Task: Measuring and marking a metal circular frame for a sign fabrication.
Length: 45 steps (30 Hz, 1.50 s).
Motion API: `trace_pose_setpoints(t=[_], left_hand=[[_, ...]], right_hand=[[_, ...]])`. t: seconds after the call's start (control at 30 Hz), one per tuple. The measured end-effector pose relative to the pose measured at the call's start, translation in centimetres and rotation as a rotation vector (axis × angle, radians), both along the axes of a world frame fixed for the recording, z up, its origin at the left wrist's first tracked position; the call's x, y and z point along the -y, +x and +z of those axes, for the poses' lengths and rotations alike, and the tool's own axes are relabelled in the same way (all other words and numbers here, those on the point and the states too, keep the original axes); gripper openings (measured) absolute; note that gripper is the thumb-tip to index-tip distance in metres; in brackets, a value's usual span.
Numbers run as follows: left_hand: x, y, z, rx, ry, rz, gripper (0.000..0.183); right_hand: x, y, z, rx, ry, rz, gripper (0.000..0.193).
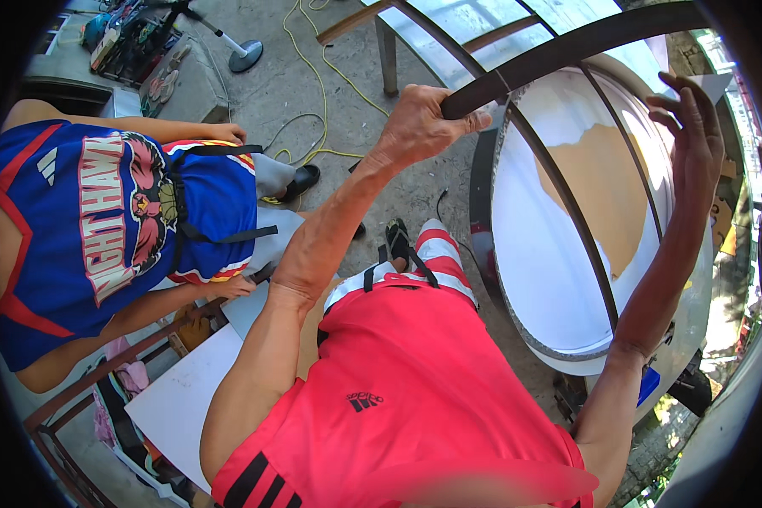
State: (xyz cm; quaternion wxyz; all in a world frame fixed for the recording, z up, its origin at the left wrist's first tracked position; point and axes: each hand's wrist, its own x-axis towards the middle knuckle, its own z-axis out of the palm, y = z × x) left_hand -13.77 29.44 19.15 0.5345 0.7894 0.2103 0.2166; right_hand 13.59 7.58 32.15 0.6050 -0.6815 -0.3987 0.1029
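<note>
My left hand [423, 127] is closed around the near end of a thick dark bar on a frame [567, 52]. Thinner dark ribs run off that bar, some toward the far side and others across a large round white-lined piece [529, 245]. A tan patch [605, 190] with ragged edges lies on the white surface. Raised over the right side of the round piece, my right hand [694, 127] has its fingers stretched out and holds nothing visible. It is close under the bar's right part, apparently apart from it.
Another person in a blue jersey [118, 220] stands at my left. Beside them are a white board [190, 394] and a brown metal rack [68, 406]. A yellow cord [322, 85] trails over the concrete floor. At the far side is a metal-legged table [387, 55].
</note>
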Motion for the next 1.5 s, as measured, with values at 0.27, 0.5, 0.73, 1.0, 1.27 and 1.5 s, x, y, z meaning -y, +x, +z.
trace_pose_setpoints(t=[0.27,0.5,0.73,1.0,1.27,1.5], left_hand=[[-11.5,-0.5,-0.3,0.0,0.064,0.087,0.037],[-23.7,1.1,-1.3,-0.057,0.014,0.101,0.039],[-37.2,1.2,-3.0,-0.162,0.065,0.224,0.04],[-56.1,1.9,-10.2,-0.264,-0.165,0.208,0.039],[-71.5,0.4,-15.1,-0.338,-0.209,0.183,0.037],[-79.9,0.0,-14.4,-0.344,-0.424,0.179,0.029]], right_hand=[[-6.8,0.2,-7.0,-0.03,-0.281,0.059,0.019],[-19.3,2.9,-12.7,-0.106,-0.422,0.155,0.03],[-36.3,3.1,-15.2,-0.14,-0.373,0.259,0.037],[-53.3,1.1,-17.7,0.044,-0.566,0.246,0.036],[-70.4,1.2,-22.1,0.179,-0.93,0.282,0.025],[-75.4,0.2,-26.5,0.052,-1.104,0.319,0.024]])
